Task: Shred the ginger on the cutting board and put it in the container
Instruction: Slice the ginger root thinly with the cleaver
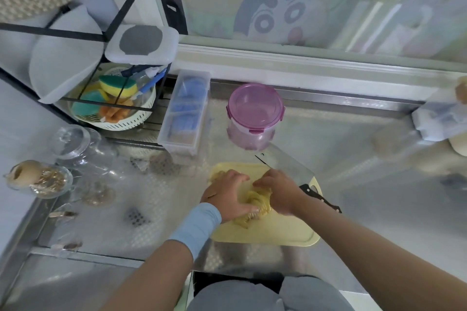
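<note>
Low in the middle of the frame, my two hands met over the pale yellow cutting board (265,232), which lay on the metal counter (353,159). My left hand (227,194), with a light blue sleeve (195,228) at the wrist, was cupped with fingers curled against the left side of the shredded ginger (255,203). My right hand (280,190) was cupped the same way on the right side, so the yellow strands were pressed into a heap between both palms. I could not tell whether the heap was lifted or resting on the board. A few more shreds lay at the board's upper left corner, just beyond my left hand. A cleaver (290,169) lay flat along the board's upper right edge, its black handle behind my right wrist. Above the board, apart from it, stood the round container (254,118) with its purple lid clipped on. Left of that stood a long clear box (184,113).
</note>
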`<action>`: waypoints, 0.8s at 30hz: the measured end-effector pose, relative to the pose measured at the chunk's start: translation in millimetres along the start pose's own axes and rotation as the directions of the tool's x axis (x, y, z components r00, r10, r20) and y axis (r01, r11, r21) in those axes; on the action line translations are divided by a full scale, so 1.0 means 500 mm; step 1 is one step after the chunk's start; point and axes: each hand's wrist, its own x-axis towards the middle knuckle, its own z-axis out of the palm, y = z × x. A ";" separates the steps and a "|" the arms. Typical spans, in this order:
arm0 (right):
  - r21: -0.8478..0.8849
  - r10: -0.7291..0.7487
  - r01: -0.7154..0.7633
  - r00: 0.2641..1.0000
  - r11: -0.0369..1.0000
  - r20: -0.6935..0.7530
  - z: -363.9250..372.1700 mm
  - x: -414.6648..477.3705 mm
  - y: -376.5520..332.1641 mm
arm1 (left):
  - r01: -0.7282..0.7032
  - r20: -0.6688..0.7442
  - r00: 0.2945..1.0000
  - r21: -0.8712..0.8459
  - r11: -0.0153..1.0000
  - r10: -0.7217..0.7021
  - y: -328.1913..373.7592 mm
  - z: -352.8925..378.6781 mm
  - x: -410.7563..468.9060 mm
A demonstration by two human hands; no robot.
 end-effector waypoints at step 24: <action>0.155 0.283 -0.285 0.958 0.946 0.037 0.033 -0.117 0.030 | -0.118 0.154 0.985 0.291 0.949 0.075 0.058 0.065 -0.020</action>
